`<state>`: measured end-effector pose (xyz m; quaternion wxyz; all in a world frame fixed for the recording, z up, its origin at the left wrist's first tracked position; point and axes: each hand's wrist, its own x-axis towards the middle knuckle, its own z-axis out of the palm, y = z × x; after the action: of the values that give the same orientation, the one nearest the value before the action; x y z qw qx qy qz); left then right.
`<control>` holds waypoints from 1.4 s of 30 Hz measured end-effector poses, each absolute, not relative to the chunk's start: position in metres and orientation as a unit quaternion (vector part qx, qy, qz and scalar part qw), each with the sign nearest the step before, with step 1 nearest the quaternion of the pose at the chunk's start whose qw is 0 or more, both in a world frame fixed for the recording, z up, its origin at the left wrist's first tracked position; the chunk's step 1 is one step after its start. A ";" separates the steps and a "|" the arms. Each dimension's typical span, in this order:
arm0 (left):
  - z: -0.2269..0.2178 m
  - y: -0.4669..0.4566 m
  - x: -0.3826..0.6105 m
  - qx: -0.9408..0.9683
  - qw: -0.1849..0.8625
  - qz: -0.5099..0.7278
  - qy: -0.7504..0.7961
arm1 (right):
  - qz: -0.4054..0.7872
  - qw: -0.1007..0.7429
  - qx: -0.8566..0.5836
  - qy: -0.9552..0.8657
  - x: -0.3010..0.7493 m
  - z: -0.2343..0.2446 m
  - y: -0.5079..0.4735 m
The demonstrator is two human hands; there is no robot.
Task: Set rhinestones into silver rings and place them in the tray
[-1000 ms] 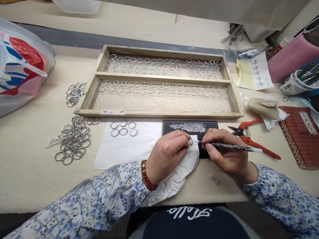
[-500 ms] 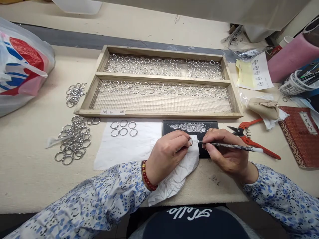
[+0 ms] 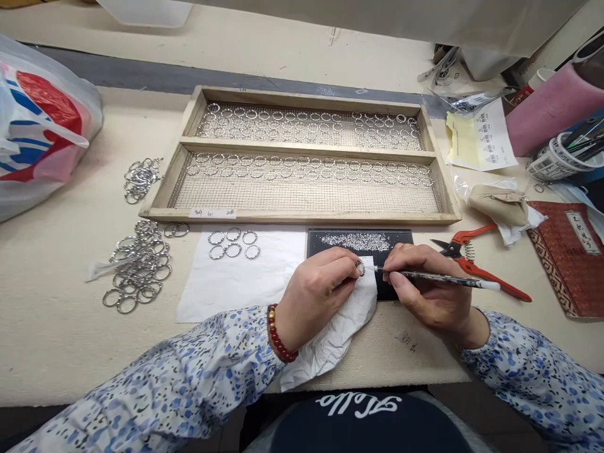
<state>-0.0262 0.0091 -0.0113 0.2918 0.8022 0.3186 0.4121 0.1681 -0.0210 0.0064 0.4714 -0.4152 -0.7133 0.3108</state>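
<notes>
Between the thumb and fingertips of my left hand (image 3: 323, 292) is a small silver ring (image 3: 361, 268), held upright over a crumpled white tissue (image 3: 330, 352). My right hand (image 3: 431, 292) is closed round a pen-like stick (image 3: 443, 279) with a dark patterned shaft. Its white tip points left at the ring, very close; whether they touch I cannot tell. Beneath both hands lies a black ridged tray (image 3: 314, 242) with many tiny shiny stones (image 3: 356, 241). Left of my left hand, several rings (image 3: 233, 250) are set in two rows on white paper (image 3: 264, 283).
A wooden frame with wire mesh (image 3: 302, 217) holds rows of rings behind my hands. Loose rings (image 3: 141, 267) are heaped at left near a plastic bag (image 3: 42, 126). Orange-handled cutters (image 3: 486, 274), a red booklet (image 3: 566, 264) and a pen cup (image 3: 561, 160) stand or lie at right.
Almost nothing differs. Both hands keep their places and their holds on the ring and the stick; the stick's rear end has shifted very slightly right.
</notes>
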 end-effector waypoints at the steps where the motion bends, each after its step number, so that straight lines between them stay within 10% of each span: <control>1: -0.011 0.009 -0.026 0.802 0.292 0.412 0.319 | 0.310 0.472 -0.415 -0.713 0.168 0.006 -0.021; 42: -0.009 0.009 -0.028 0.784 0.324 0.398 0.350 | 0.204 0.413 -0.508 -0.728 0.170 0.003 -0.015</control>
<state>-0.0275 0.0089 -0.0087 0.3241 0.7835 0.3504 0.3978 0.1702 -0.0147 0.0028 0.4133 -0.5078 -0.7277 0.2042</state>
